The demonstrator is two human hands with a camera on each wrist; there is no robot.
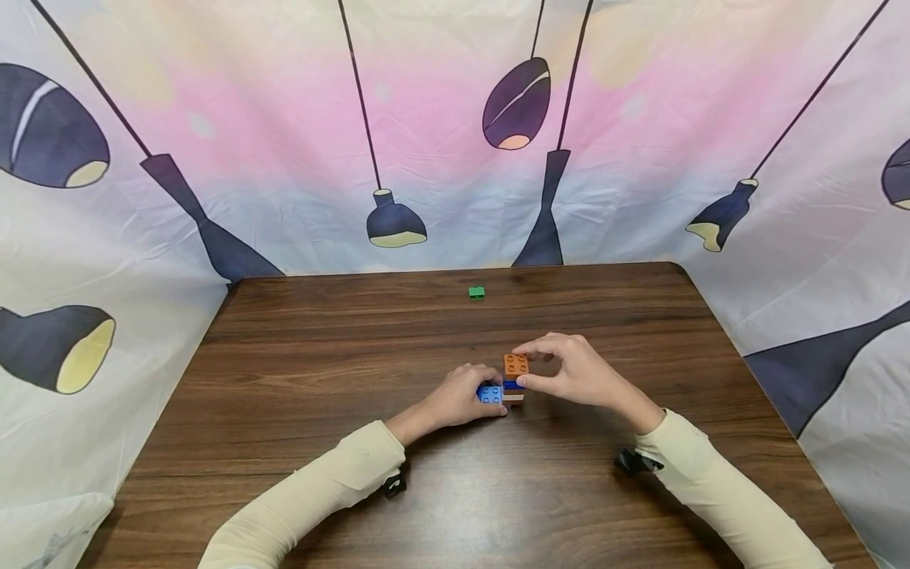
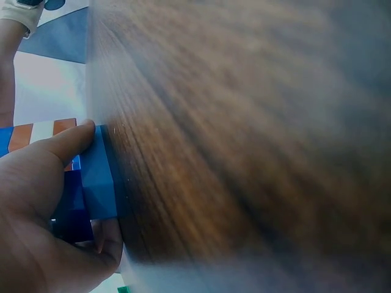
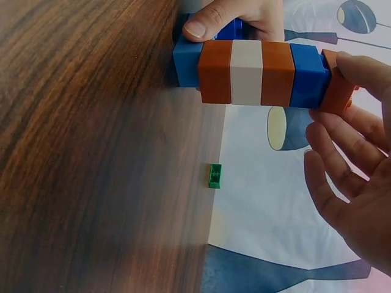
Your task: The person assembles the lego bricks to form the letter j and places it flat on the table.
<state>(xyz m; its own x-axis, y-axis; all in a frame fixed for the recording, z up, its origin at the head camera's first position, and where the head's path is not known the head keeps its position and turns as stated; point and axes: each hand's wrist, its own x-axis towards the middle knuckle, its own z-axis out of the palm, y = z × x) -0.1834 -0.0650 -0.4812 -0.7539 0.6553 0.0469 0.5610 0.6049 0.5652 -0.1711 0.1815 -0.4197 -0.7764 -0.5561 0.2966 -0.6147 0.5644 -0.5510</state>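
Note:
A tower of toy building bricks stands on the table, with a light blue brick (image 3: 187,61) at its base. Above that come an orange brick (image 3: 215,72), a white brick (image 3: 246,72), another orange one and a blue brick (image 3: 308,76). A blue brick (image 2: 73,210) sits beside the tower on the base. My left hand (image 1: 458,395) grips the base bricks, thumb on the near side and fingers on the far side. Between thumb and fingers, my right hand (image 1: 576,370) pinches the top orange brick (image 1: 516,364), which sits slightly tilted on the blue one, studs showing between them.
Further back on the brown wooden table (image 1: 320,340) lies a small green brick (image 1: 476,293). A printed cloth (image 1: 441,158) with hanging lamp shapes rises behind the table's back edge and along both sides.

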